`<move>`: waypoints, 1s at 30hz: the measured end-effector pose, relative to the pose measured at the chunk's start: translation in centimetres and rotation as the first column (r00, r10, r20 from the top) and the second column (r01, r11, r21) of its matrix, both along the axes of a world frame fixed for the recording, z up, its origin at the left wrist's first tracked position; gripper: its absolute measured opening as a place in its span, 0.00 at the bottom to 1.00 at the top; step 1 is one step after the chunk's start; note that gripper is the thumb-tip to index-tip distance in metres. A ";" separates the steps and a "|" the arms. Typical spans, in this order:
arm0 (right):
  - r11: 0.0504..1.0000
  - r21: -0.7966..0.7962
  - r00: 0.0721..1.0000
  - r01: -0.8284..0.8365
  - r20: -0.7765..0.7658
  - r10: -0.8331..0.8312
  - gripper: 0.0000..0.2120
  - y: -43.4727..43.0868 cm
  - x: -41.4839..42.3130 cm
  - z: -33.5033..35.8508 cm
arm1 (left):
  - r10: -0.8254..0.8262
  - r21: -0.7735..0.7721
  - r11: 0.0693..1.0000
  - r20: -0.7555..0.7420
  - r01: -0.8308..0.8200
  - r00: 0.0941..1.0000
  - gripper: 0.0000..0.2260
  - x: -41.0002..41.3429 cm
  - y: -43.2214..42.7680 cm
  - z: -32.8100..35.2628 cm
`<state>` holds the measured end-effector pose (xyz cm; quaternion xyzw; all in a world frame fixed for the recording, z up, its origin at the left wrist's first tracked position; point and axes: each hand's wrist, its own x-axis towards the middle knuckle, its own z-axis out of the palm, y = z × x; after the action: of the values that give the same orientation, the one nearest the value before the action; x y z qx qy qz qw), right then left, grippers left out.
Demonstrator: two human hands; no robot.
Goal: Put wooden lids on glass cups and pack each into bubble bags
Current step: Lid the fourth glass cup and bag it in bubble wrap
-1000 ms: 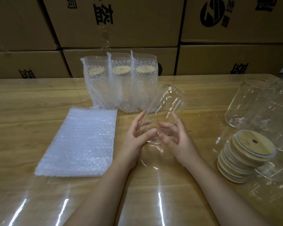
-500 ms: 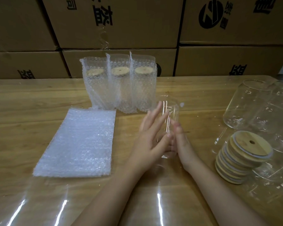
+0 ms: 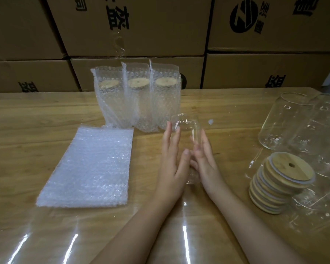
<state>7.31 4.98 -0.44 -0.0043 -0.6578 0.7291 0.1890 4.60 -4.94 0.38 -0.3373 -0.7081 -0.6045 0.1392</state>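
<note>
A clear glass cup (image 3: pixel 187 128) stands upright on the wooden table (image 3: pixel 36 119), with no lid on it. My left hand (image 3: pixel 171 164) lies against its left side with straight fingers, the thumb across the front. My right hand (image 3: pixel 206 162) presses its right side, fingers also straight. A leaning stack of wooden lids (image 3: pixel 282 180) with white seals sits to the right. A flat pile of bubble bags (image 3: pixel 88 166) lies to the left.
Three packed cups in bubble bags (image 3: pixel 137 98) stand in a row behind the cup. Several empty glass cups (image 3: pixel 286 122) crowd the table's right side. Cardboard boxes (image 3: pixel 141 25) form a wall along the far edge.
The cup was tilted in the air between both hands. It has come down and now stands upright on the table, with both hands flattened along its sides.
</note>
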 end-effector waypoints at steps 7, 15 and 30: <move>0.744 0.628 0.968 0.229 -0.224 -0.110 0.27 -1.5 0.6 0.2 | -0.291 0.376 0.925 0.624 0.047 0.725 0.16 -1.9 -1.3 0.4; 0.688 0.643 0.924 0.337 -0.366 -0.111 0.21 -2.3 0.9 0.8 | -0.322 0.334 0.935 0.655 0.121 0.684 0.25 -1.9 -1.2 0.7; 0.937 -0.342 0.984 -0.068 0.131 0.119 0.36 0.0 -0.1 0.9 | -0.165 0.016 0.986 0.208 0.165 0.964 0.30 -0.1 -1.0 0.7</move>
<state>7.25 4.93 0.42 -0.0600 -0.5354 0.8365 0.1004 4.48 -5.93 1.12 -0.3300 -0.6888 -0.6454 0.0129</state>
